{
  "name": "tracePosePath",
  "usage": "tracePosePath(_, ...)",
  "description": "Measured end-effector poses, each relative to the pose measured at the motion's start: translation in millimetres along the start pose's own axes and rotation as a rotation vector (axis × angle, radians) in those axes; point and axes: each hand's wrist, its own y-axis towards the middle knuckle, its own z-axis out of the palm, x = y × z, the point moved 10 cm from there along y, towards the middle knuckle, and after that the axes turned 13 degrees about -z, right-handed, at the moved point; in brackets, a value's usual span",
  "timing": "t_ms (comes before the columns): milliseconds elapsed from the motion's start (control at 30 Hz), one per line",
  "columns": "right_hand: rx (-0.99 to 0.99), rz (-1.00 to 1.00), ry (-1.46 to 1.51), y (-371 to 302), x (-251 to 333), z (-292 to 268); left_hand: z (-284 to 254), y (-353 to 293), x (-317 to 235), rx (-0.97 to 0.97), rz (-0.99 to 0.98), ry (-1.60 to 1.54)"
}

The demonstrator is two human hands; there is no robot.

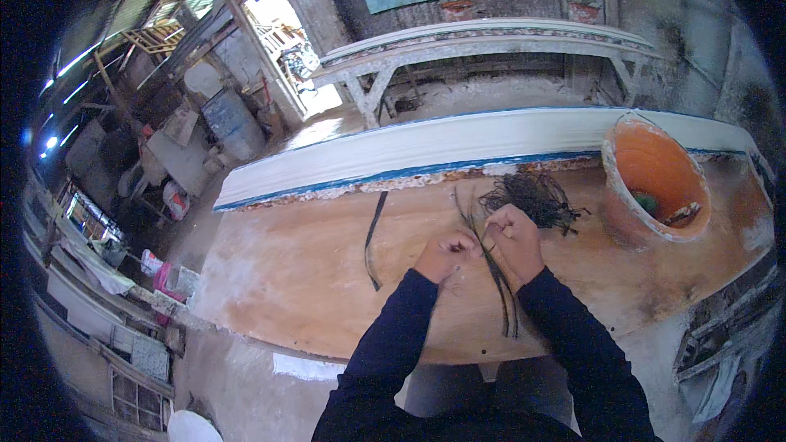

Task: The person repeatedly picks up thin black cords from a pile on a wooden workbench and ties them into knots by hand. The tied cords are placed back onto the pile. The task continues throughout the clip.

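Note:
A thin bundle of dark strands (501, 290) runs between my hands. Its upper ends rise past my fingers and its lower ends hang down toward the near table edge. My right hand (514, 244) is closed in a pinch on the strands. Close beside them on the left, my left hand (446, 257) has its fingers curled in a pinch; what lies between those fingertips is too small to make out. Just beyond my right hand lies a tangled heap of black strands (536, 199). A single dark strip (372, 241) rests on the wood to the left.
An orange bucket (622, 205) with a white-smeared rim stands on the wooden tabletop (278, 278) at the right. A long white moulding (393, 146) with blue edges lies along the far side. Behind it stands a white bench (491, 45). Barrels and clutter fill the left.

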Motion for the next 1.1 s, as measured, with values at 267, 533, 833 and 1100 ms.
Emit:
tracePosePath(267, -0.13, 0.143, -0.111, -1.7, -38.7, -24.9, 68.9, -13.1, 5.0, 0.361, -0.036, 0.057)
tracePosePath(533, -0.12, 0.132, -0.121, 4.0, -31.9, -28.5, 60.2, -11.0, 1.8, 0.296, 0.002, -0.042)
tracePosePath(833, -0.15, 0.019, -0.212, 1.7, -28.0, -31.2, -33.4, -4.2, -3.2, -0.306, 0.043, -0.137)
tracePosePath(1100, 0.213, 0.079, 0.11, -15.1, -9.7, 30.5, -99.4, -19.7, 13.3, -0.833, -0.097, 0.053)
